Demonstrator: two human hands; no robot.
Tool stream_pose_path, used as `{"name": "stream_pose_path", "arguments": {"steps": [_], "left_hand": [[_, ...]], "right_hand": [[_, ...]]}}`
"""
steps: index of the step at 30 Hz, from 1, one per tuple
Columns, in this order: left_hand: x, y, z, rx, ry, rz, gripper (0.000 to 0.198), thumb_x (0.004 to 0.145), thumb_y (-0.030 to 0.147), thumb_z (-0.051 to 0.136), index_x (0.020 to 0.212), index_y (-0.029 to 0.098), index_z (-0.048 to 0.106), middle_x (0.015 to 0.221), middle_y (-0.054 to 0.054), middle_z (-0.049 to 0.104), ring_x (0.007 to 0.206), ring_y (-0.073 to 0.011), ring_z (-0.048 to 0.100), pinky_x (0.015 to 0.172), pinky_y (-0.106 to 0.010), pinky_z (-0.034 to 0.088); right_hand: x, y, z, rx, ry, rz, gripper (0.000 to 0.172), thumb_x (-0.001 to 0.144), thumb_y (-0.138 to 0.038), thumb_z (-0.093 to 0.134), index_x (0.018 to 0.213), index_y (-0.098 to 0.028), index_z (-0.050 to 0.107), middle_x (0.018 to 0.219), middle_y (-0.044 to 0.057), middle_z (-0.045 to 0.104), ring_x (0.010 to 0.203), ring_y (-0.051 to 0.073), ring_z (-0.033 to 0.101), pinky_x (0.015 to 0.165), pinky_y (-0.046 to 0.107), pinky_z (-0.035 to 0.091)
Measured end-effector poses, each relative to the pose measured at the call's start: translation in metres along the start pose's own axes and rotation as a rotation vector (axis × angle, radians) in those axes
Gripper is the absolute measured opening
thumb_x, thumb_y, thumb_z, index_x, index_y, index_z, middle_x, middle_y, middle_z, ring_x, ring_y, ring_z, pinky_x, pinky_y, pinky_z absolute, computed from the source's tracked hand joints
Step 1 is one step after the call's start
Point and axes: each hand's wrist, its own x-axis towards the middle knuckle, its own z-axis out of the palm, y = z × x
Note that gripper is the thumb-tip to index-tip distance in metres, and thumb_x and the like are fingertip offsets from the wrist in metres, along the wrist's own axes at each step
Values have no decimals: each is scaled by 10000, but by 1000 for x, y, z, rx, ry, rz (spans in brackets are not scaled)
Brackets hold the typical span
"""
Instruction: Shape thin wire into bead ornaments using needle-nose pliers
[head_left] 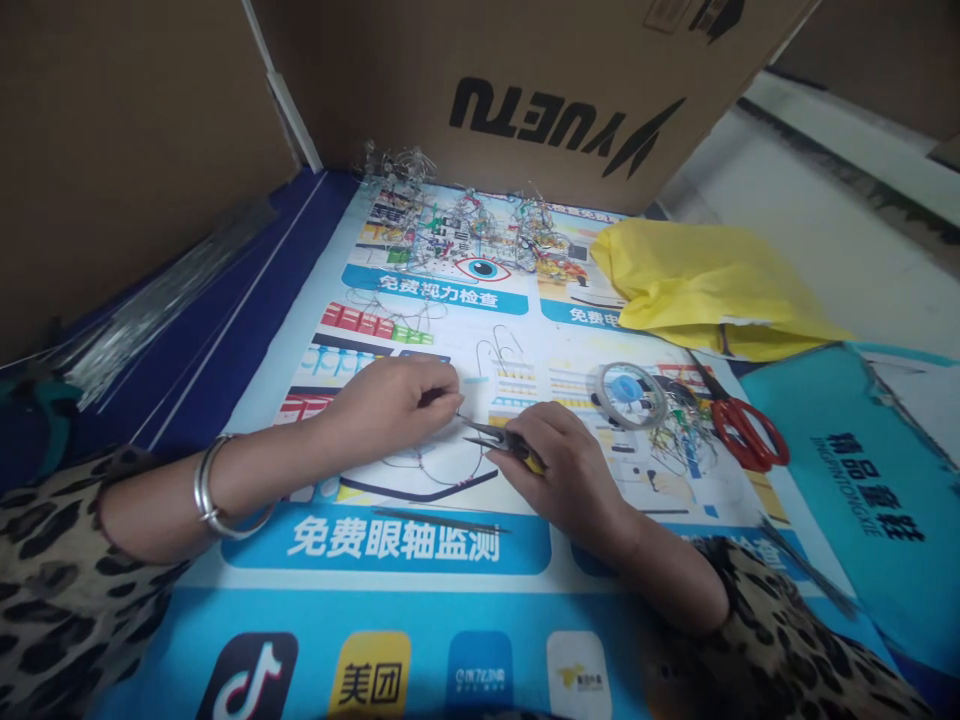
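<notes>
My right hand (562, 460) is closed around a pair of pliers (535, 458) with dark and yellow handles. The thin pointed jaws stand slightly apart and reach left toward my other hand. My left hand (405, 400), with thumb and forefinger pinched together, holds the end of a thin wire (480, 462). That wire curves below the pliers in a loose loop with small coloured bits on it. Whether the jaws touch the wire, I cannot tell. Below the hands, several thin dark rods (442, 521) lie on the printed poster sheet (262, 550).
Tangled wire pieces with coloured bits (480, 220) lie at the back, before a cardboard box (525, 120). On the right are a tape roll (630, 395), red-handled scissors (750, 432), a yellow bag (697, 280) and a teal bag (840, 470). A bundle of straight wires (165, 300) lies left.
</notes>
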Motion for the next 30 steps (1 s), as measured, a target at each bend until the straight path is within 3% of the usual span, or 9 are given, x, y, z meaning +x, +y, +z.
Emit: {"name": "stream_pose_path", "arguments": {"steps": [10,17,30], "left_hand": [[0,-1,0,-19,4,-4,177,794,209,453,658,163,555,621,20,520,589,-108,454,547,-223,296],[0,-4,0,-26,-13,7,190,817,229,452,694,167,583,633,13,533,607,-117,469,554,-221,312],[1,-3,-2,-41,-38,-11,193,827,224,436,730,169,593,669,3,563,628,-123,491,562,-222,328]], "right_hand": [[1,2,3,-49,-16,-12,174,788,-346,591,805,-173,579,795,59,577,780,194,496,680,311,389],[9,10,2,-72,44,42,136,802,-314,567,790,-180,586,764,55,578,775,197,513,687,313,397],[18,9,6,-138,-16,33,230,786,-399,591,802,-169,595,795,59,582,804,200,502,707,318,376]]}}
